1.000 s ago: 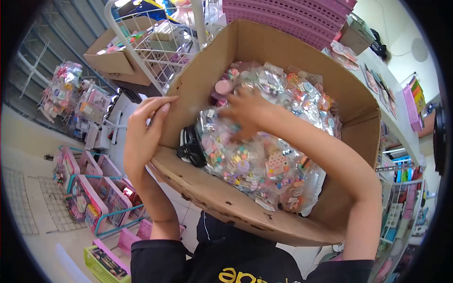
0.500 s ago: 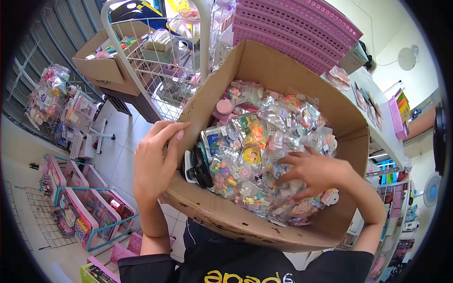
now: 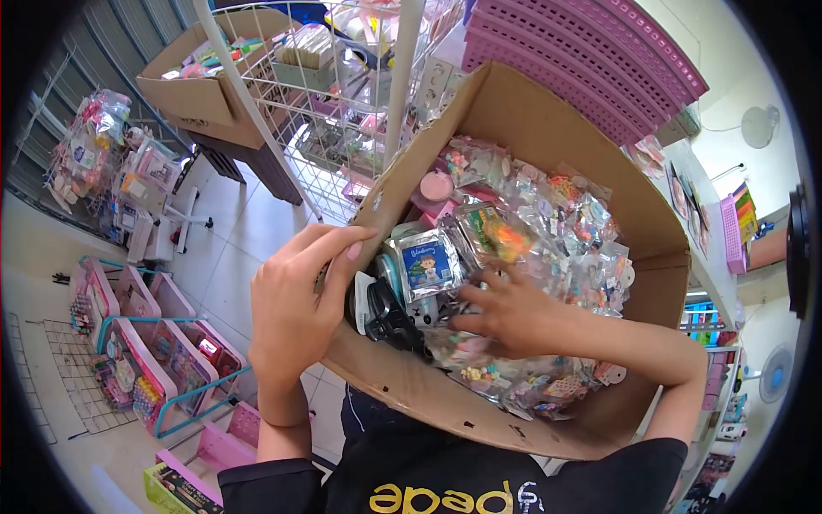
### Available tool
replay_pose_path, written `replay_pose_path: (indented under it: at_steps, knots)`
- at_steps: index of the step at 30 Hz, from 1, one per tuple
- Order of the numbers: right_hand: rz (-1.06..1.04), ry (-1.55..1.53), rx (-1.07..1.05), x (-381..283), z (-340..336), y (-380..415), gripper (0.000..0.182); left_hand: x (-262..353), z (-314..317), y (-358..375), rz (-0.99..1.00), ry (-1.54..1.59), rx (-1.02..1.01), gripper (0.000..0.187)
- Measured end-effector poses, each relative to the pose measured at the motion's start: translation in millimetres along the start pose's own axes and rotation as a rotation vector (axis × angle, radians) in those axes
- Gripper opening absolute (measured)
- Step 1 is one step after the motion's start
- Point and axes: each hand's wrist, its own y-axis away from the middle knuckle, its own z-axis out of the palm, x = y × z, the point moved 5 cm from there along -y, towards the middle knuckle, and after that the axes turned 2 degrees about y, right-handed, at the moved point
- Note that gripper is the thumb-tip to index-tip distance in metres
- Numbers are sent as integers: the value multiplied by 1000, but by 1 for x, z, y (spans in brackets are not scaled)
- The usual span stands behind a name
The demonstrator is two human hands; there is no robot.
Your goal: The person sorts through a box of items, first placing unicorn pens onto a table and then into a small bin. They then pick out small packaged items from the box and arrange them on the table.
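Observation:
A large cardboard box [image 3: 591, 128] sits tilted against my body, filled with small clear plastic packets [image 3: 556, 214] of colourful trinkets. My left hand [image 3: 300, 295] is closed on the box's left rim. Inside, my right hand [image 3: 505, 313] reaches in with fingers apart, touching the packets; some blur hides the fingertips. Just left of those fingers lies a silver-edged packet with a blue label [image 3: 430, 265]. A black plastic item [image 3: 390, 313] rests in the near left corner, and a round pink item [image 3: 437, 186] lies farther back.
A white wire rack [image 3: 295, 111] with goods stands beyond the box. Stacked pink baskets [image 3: 582, 60] rise behind it. Another cardboard box [image 3: 193, 103] is at the back left. Several organisers [image 3: 171, 368] stand on the floor at left, and a white table [image 3: 706, 231] is at right.
My right hand has swept left through the packets, baring the blue-labelled packet more. The box appears shifted slightly right in view. My left hand stays on the rim.

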Motion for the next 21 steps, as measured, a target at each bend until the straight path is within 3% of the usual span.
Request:
replay_pose_path:
  at_steps: [2, 8, 11, 13, 14, 16, 19, 21]
  knots:
    - [55, -18, -171, 4, -12, 20, 45, 1, 0, -1, 22, -3, 0, 16]
    - [151, -32, -240, 5, -18, 61, 48, 0, 1, -3, -27, 15, -30, 15]
    - [153, -39, -231, 4, -20, 64, 48, 12, -2, -6, 148, -104, 36, 18]
    - [140, -42, -234, 4, -19, 65, 48, 58, 2, -10, 650, -575, 22, 19]
    - [132, -46, -245, 5, -19, 63, 47, 62, 4, -14, 646, -582, 25, 19]
    - [124, -30, -297, 3, -27, 66, 46, 62, 36, -12, 681, -569, -583, 20]
    - [121, -15, -366, 0, -34, 74, 47, 43, 86, -16, 565, -784, -987, 22]
    - [122, -13, -381, 0, -36, 78, 47, 41, 120, -13, 530, -945, -1113, 34]
